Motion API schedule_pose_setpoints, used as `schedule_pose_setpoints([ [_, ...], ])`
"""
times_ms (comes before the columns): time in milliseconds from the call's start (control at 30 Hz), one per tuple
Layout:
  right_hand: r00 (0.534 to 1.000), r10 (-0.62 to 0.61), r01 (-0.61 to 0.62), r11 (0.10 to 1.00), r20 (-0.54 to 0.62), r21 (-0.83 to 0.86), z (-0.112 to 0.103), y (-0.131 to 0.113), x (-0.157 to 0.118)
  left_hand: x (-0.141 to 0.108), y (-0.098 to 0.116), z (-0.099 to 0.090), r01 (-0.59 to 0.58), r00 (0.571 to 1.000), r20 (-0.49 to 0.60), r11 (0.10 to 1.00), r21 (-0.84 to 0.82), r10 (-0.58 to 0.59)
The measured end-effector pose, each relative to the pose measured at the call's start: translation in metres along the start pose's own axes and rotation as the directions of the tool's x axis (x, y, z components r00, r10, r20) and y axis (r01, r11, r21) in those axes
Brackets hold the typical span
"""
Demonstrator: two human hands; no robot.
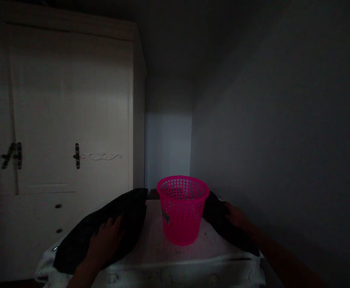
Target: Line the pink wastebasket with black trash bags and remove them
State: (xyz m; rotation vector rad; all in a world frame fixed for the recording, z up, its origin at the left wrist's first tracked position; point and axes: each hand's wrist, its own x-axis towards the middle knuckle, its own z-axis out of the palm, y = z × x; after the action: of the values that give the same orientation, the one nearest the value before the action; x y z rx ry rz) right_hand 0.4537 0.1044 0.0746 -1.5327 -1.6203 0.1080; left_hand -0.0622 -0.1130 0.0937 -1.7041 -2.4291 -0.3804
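A bright pink perforated plastic basket (181,226) stands upright on a white-covered surface, a label on its left side. To its left lies a soft, dark black bundle (123,208), perhaps cloth or a bag. My left hand (105,242) rests on top of this bundle with its fingers apart. Right of the basket is a second black bundle (219,220), partly hidden behind the basket. My right hand (237,218) touches its right side, and the fingers are hard to make out in the dim light. Neither hand touches the basket.
A white cover (151,256) drapes over the front edge of the surface. At the left rises a tall white wardrobe (103,112) with dark handles. A grey wall (277,132) runs along the right. The room is very dark.
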Motion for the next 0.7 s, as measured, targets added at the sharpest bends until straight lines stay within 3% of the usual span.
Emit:
schedule_pose_setpoints([
  [100, 0.984, 0.051, -0.045, 0.998, 0.169, -0.042, -0.005, -0.007, 0.017, -0.007, 0.010, -0.015, 0.037, 0.999, -0.017, 0.996, 0.086, -0.036],
  [167, 0.988, 0.117, -0.108, 0.990, 0.102, -0.085, -0.014, -0.021, 0.032, -0.008, 0.016, -0.025, 0.053, 0.997, -0.070, 0.991, 0.126, -0.044],
  [300, 0.985, 0.154, -0.160, 0.983, -0.072, -0.094, -0.041, -0.071, 0.067, 0.001, 0.034, -0.042, 0.006, 0.953, -0.302, 0.997, 0.076, 0.017],
  [400, 0.959, 0.070, -0.085, 0.995, -0.274, -0.046, -0.066, -0.123, 0.090, 0.014, 0.054, -0.053, -0.175, 0.891, -0.436, 0.981, -0.079, 0.124],
  [500, 0.870, -0.076, 0.082, 0.997, -0.487, -0.009, -0.091, -0.180, 0.107, 0.025, 0.079, -0.059, -0.374, 0.810, -0.542, 0.909, -0.185, 0.224],
  [633, 0.734, -0.273, 0.339, 0.941, -0.622, -0.012, -0.112, -0.252, 0.118, 0.035, 0.113, -0.058, -0.617, 0.657, -0.612, 0.780, -0.101, 0.440],
  [700, 0.703, -0.324, 0.426, 0.905, -0.634, 0.010, -0.111, -0.280, 0.117, 0.039, 0.127, -0.055, -0.696, 0.603, -0.577, 0.717, -0.042, 0.551],
])
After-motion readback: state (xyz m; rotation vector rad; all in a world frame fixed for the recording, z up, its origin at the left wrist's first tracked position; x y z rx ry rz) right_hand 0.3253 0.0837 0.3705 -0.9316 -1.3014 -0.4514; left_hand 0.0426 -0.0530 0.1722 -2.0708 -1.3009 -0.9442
